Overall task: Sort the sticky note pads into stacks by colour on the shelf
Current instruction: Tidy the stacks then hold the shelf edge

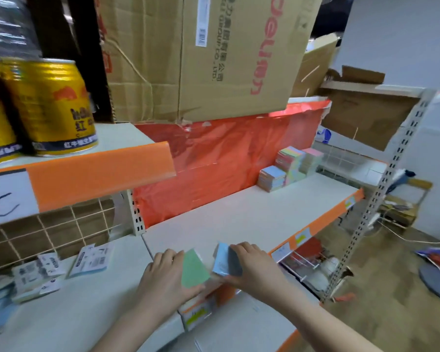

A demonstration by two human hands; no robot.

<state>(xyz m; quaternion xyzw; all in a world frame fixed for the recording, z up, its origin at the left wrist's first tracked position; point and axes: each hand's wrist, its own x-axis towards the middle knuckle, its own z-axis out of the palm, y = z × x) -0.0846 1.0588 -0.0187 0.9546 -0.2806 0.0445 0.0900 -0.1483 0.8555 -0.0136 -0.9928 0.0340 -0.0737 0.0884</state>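
My left hand (160, 278) grips a green sticky note pad (194, 270) just above the front edge of the white shelf (234, 219). Beside it my right hand (254, 265) holds a light blue sticky note pad (221, 260), tilted up on edge. The two pads almost touch. At the shelf's far right stand stacks of pads: a low blue-topped stack (272, 177), a taller pastel stack (290, 160) and a pink-topped stack (311, 158). More wrapped pads (89, 261) with labels lie scattered on the shelf to the left.
Gold drink cans (54, 107) stand on an upper orange-edged shelf at left. A big cardboard box (208, 54) overhangs the red back panel (226, 161). A perforated metal upright (381, 194) bounds the shelf at right. Lower shelves and floor clutter lie below right.
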